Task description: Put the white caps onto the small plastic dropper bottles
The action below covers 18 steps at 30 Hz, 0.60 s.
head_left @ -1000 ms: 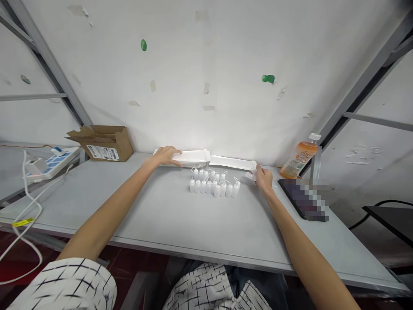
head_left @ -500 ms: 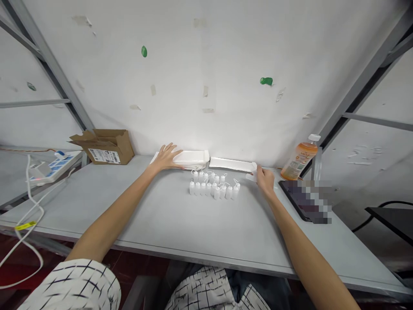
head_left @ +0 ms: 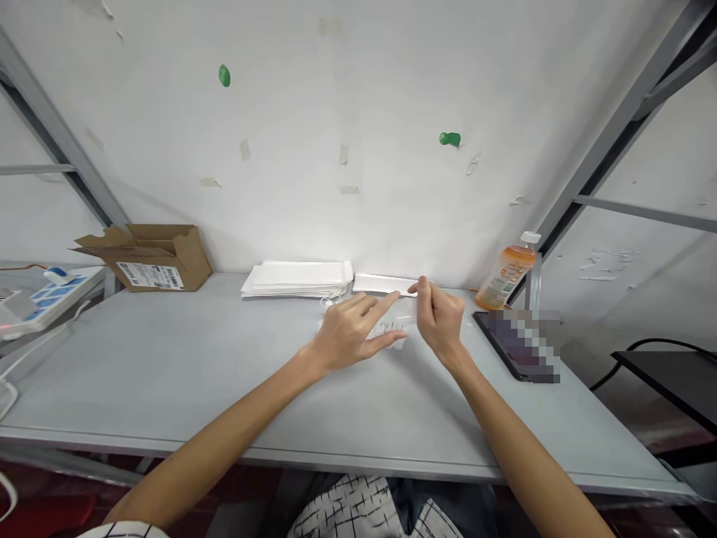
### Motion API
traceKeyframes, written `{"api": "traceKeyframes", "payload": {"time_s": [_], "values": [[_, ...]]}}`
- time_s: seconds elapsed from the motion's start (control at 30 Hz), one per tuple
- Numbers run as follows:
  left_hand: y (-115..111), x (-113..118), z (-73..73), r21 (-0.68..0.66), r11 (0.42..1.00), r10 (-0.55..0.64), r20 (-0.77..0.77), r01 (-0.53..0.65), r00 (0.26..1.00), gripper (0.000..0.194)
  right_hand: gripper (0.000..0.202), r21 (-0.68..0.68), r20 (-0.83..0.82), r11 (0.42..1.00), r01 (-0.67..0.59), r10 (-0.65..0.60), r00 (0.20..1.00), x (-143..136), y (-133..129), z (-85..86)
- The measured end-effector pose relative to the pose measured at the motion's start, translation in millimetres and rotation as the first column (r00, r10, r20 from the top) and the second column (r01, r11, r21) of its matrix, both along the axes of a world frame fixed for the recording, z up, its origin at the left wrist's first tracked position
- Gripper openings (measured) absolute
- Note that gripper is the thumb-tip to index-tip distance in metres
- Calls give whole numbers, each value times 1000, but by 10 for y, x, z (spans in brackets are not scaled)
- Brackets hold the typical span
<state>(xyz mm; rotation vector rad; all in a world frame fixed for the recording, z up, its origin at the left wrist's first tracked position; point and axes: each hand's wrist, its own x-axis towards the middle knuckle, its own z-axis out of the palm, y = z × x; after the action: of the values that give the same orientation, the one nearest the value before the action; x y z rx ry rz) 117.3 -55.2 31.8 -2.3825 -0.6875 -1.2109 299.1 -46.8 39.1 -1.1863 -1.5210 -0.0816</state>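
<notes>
My left hand [head_left: 355, 329] hovers over the middle of the table, thumb and index finger stretched apart, holding nothing I can see. To its right, my right hand [head_left: 440, 317] is closed in a pinch, with a thin clear plastic piece [head_left: 404, 312] showing beside its fingers. Small white bottle-shaped pieces [head_left: 396, 336] with thin loops stand behind my left hand, which covers most of them. Farther back lies a stack of flat white packets [head_left: 296, 278]. A narrow white tray-like strip [head_left: 378, 284] lies to the right of that stack, partly behind my fingers.
An open cardboard box [head_left: 160, 261] and a white power strip [head_left: 50, 302] are at the left. On the right stand an orange drink bottle [head_left: 507, 276] and a dark phone-like device [head_left: 504, 347], partly pixelated. A white wall [head_left: 336, 112] bounds the table [head_left: 224, 359] behind.
My left hand has left the packet stack and come right, in front of the small white pieces. My right hand has moved slightly left, off the strip's right end. The view has shifted right.
</notes>
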Motion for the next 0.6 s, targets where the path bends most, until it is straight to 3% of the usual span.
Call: {"api": "traceKeyframes", "payload": {"time_s": [0.2, 0.3, 0.4, 0.47, 0.6], "values": [[-22, -4, -232, -64, 991, -108, 158, 119, 981, 45, 60, 19, 2, 985, -174, 174, 985, -260, -128, -110], [-58, 5, -271, -36, 982, -171, 240, 184, 956, 36, 61, -16, -86, 967, -255, 253, 964, -349, -192, -126], [-85, 1, -262, -55, 985, -138, 304, 162, 943, 28, 61, -88, -214, 945, -316, 292, 932, -403, -255, -108], [-94, -11, -239, -135, 981, -87, 351, 142, 932, 24, 60, -168, -344, 904, -392, 319, 883, -416, -277, -80], [-90, -33, -192, -301, 934, -37, 453, 192, 891, 18, 52, -248, -645, 743, -621, 352, 678, -406, -257, -17]]}}
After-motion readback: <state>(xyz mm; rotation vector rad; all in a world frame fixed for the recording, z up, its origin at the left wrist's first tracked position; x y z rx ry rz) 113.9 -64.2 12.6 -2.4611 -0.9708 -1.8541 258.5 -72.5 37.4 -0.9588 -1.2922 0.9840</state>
